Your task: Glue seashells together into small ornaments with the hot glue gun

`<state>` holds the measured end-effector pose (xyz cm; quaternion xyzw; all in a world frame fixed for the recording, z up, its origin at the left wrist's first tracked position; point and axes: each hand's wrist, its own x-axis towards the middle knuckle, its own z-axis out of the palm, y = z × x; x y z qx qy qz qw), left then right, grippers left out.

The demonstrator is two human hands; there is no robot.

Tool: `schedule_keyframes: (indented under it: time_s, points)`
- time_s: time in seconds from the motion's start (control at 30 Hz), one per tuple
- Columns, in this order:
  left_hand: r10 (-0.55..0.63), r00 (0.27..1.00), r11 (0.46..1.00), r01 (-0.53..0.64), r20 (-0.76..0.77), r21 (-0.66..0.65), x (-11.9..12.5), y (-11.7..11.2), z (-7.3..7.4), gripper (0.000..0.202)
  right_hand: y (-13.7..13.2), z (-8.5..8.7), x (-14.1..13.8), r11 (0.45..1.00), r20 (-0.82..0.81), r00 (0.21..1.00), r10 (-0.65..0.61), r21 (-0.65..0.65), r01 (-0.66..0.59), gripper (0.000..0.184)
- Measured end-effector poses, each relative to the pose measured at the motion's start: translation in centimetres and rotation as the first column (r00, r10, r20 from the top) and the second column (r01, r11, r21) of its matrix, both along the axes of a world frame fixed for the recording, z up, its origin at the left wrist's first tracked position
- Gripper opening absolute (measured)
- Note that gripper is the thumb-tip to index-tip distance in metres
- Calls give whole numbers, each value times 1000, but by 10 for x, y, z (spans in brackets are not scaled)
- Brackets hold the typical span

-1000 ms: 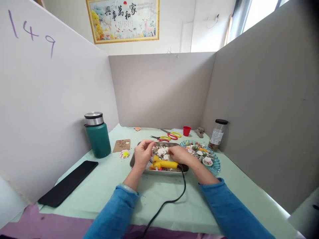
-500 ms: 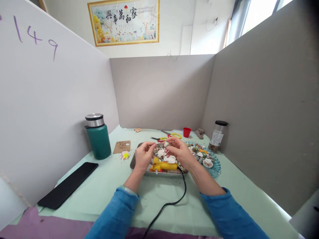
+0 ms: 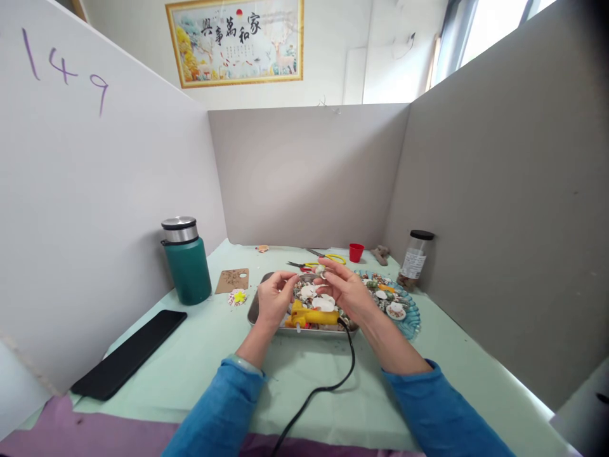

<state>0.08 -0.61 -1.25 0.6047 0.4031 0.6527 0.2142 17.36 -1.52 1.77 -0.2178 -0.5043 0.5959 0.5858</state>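
Both my hands hover over a metal tray [image 3: 253, 310] that holds several seashells and a yellow glue gun [image 3: 311, 315] with a black cord [image 3: 320, 387]. My right hand [image 3: 346, 292] is raised a little, its fingertips pinched on a small pale shell [image 3: 320, 270]. My left hand [image 3: 273, 298] is above the tray's left part with thumb and forefinger pinched together; what they hold is too small to make out.
A blue glass plate [image 3: 412, 315] of shells lies right of the tray. Behind are scissors [image 3: 318, 260], a red cup [image 3: 356, 252] and a clear jar [image 3: 413, 260]. At left stand a green flask [image 3: 186, 260], a cardboard tag [image 3: 233, 280] and a black phone [image 3: 127, 353]. Partition walls enclose the table.
My right hand rose from the tray's shells with a small shell pinched in its fingertips. The left hand stayed nearly still.
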Motion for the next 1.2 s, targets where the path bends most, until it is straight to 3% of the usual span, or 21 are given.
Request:
schedule_keyframes:
  time_s: [0.13,0.27,0.4,0.63,0.7,0.83,1.2]
  points:
    - [-1,1000,1000,2,-28,13,1,-2,1,21,2,-3,-1,999,10,999,-38,32,38,35]
    - [-2,999,1000,2,-45,16,2,-3,1,21,4,-7,-5,961,113,964,-243,166,223,32]
    - [-22,999,1000,23,-43,21,2,-4,1,22,0,-12,-11,867,246,869,-430,381,321,26]
    - [-28,998,1000,28,-60,10,2,-5,2,21,-9,-12,-16,659,243,719,-651,650,378,14]
    - [-35,998,999,36,-60,16,3,-6,2,21,-8,-13,-17,629,240,697,-676,680,376,14]
    - [-55,997,998,56,-47,20,4,-6,2,21,-8,-16,-22,632,233,691,-684,662,402,17]
    - [-72,997,997,72,12,24,4,-6,1,17,-6,-20,-26,722,261,745,-614,569,395,22]
